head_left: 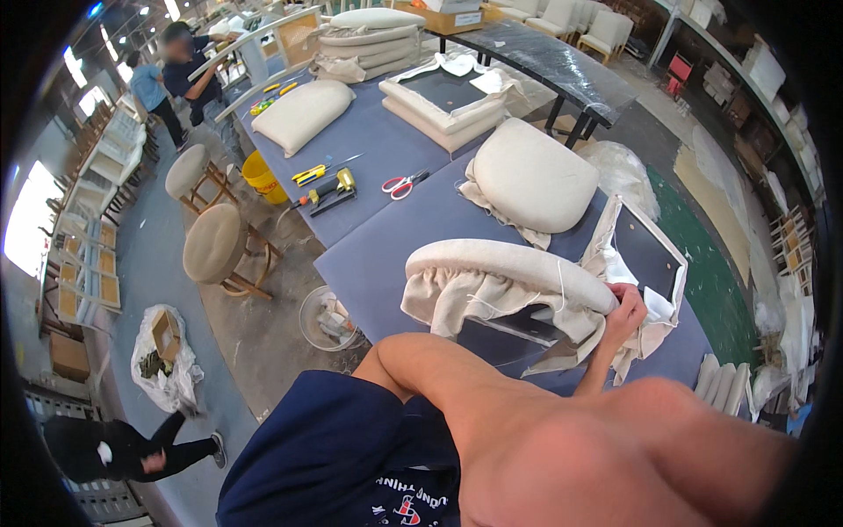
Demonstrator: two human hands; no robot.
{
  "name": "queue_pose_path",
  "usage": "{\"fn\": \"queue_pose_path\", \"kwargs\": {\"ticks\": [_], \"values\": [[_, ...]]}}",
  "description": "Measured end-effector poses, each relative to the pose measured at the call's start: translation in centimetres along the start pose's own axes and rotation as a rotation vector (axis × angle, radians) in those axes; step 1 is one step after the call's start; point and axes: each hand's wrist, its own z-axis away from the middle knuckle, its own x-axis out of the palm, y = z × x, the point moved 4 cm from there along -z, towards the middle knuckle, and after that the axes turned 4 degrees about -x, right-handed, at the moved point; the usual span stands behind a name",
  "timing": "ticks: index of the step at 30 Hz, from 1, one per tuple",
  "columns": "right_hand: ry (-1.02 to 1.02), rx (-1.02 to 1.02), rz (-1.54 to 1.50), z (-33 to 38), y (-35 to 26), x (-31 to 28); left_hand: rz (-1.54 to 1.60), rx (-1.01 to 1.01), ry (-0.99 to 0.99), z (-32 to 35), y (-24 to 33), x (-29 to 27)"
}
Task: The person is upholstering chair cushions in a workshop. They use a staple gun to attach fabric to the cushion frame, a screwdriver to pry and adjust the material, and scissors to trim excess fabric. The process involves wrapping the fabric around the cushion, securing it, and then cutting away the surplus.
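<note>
My right hand (625, 309) is closed on the right end of a cream upholstered seat cushion (505, 262), at its fabric edge. This cushion stands tilted on the blue table, its loose gathered fabric hanging down and part of its black underside showing. A fabric-edged frame with a black panel (648, 250) lies just right of the hand. My left arm (439, 378) bends across the lower middle, and my left hand (606, 457) is large and blurred close to the camera, fingers not readable. Beyond the held cushion lies another rounded cushion (536, 180) with loose fabric.
On the blue table (378, 250) lie red-handled scissors (404, 185), a staple gun (338, 189), a yellow cutter (310, 175) and stacked cushions (369, 44). Stools (215, 244), a yellow bucket (262, 177) and a clear bin (320, 327) stand at left. Other people (189, 75) are nearby.
</note>
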Motion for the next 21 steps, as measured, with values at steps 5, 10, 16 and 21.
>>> {"fn": "queue_pose_path", "kwargs": {"ticks": [5,10,16,21], "values": [[-0.012,-0.005,0.043,-0.8,0.5,0.8,-0.044,-0.088,-0.021,-0.2,0.0,0.2],[-0.039,-0.161,0.519,-0.4,3.7,-4.8,-0.265,-0.437,-0.035,-0.9,-1.4,-1.1],[0.044,-0.148,0.498,0.7,2.8,0.4,-1.377,-0.326,-0.252,4.0,-4.8,-13.8],[-0.124,-0.009,0.446,3.3,-0.7,0.3,-1.474,-0.770,-0.072,16.7,-1.9,-24.9]]}}
